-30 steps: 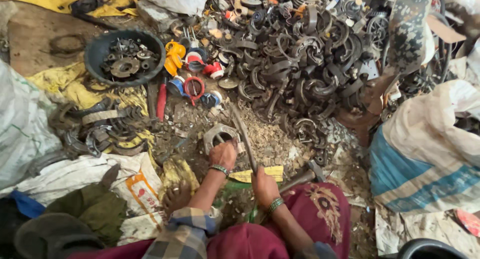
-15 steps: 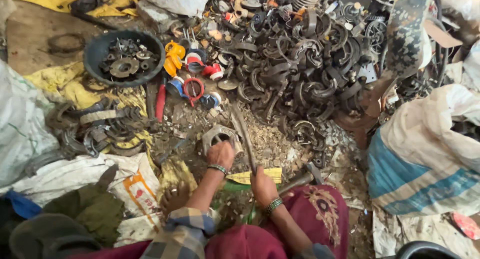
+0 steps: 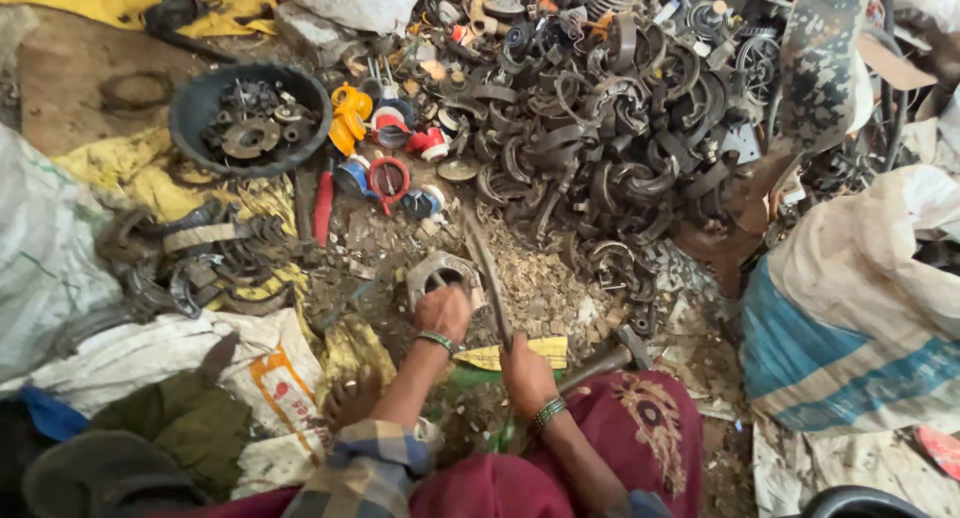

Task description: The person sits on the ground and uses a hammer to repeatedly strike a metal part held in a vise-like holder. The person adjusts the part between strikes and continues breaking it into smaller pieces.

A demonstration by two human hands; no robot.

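Left hand [image 3: 443, 310]: grip clamped on a grey metal ring piece [image 3: 440, 273], pressed to the ground just ahead of the knees.
Right hand [image 3: 524, 370]: grip closed round the lower end of a long metal rod [image 3: 487, 268], slanted up and to the left, its far end near the scrap heap.
Ring piece: on the ground at frame centre, just left of the rod, amid pale chips and rubble.
Hammer [image 3: 610, 358]: lying just right of the right hand, head pointing away, handle over the maroon cloth.
Yellow flat slip [image 3: 520, 352]: on the ground between the two wrists, partly under the right hand.
White sack with orange print [image 3: 268, 370]: lower left, crumpled, print too creased to make out; touching the olive cloth below it.
Blue and white woven sack [image 3: 850, 318]: right edge, bulging, close against the scrap heap.
Dark scrap heap [image 3: 600, 128]: curved metal bands and rings filling the upper centre and right, its edge just beyond the ring piece.
Black bowl [image 3: 250, 118]: upper left, round, holding discs and small metal parts.
Coloured parts [image 3: 385, 173]: yellow, red and blue pieces between bowl and heap.
Red-handled tool [image 3: 324, 203]: lying below the bowl.
Open room: small patch of bare littered ground around the ring piece, hemmed by heap, sacks and knees.
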